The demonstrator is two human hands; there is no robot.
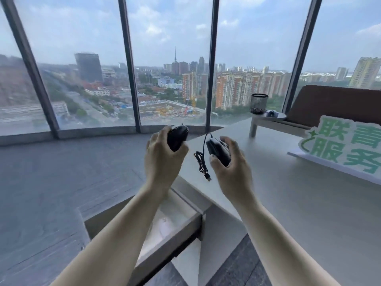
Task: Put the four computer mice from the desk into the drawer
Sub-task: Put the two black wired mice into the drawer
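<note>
My left hand (159,159) grips a black mouse (177,139), held in the air off the desk's left corner. In my right hand (232,168) is a second black mouse (218,152); its bundled cable (201,162) dangles down with the USB plug at the end. Both hands hover above the open drawer (181,226), which sticks out from the desk's left side below my forearms. A white mouse (166,226) lies inside the drawer, partly hidden by my left forearm. The pale desk (288,203) stretches to the right.
A green-and-white sign (346,149) stands on the desk at the right. Behind it are a small shelf (268,120) with a mesh pen cup (259,103) and a brown panel. Floor-to-ceiling windows (171,65) curve ahead; grey floor lies to the left.
</note>
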